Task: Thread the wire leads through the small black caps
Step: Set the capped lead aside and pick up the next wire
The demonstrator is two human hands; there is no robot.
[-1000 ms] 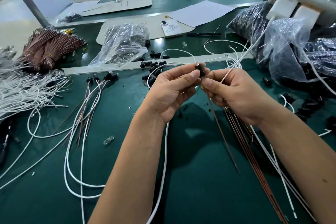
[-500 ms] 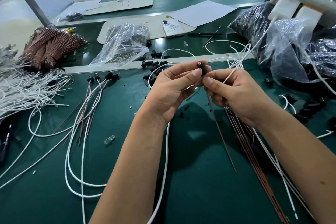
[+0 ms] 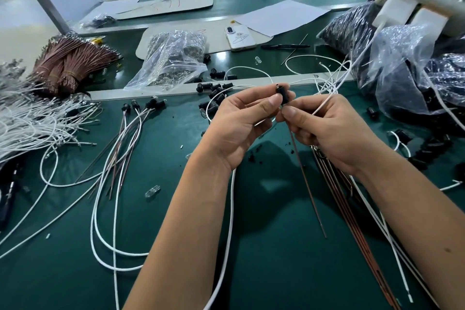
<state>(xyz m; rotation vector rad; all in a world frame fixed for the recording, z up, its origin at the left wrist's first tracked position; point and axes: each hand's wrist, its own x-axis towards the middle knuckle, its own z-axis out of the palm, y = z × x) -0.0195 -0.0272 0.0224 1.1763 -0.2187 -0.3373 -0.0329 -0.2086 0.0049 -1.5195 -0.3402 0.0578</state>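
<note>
Black cap (image 3: 283,94) held mid-scene above the green mat (image 3: 176,209), pinched by left hand (image 3: 241,123) thumb and forefinger, presumably to steady its bore. Right hand (image 3: 324,131) pinches brown lead (image 3: 305,178) and white lead (image 3: 327,102) just below cap, for feeding. Versus 0.5 s ago: pose essentially unchanged; a metal tip shows above the cap.

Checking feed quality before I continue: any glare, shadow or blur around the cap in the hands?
Head view: the black cap pinched between left hand and right hand is sharp; the hands cast a dark shadow on the green mat; glare sits on the plastic bags; wide-angle bending shows at the edges.
</note>
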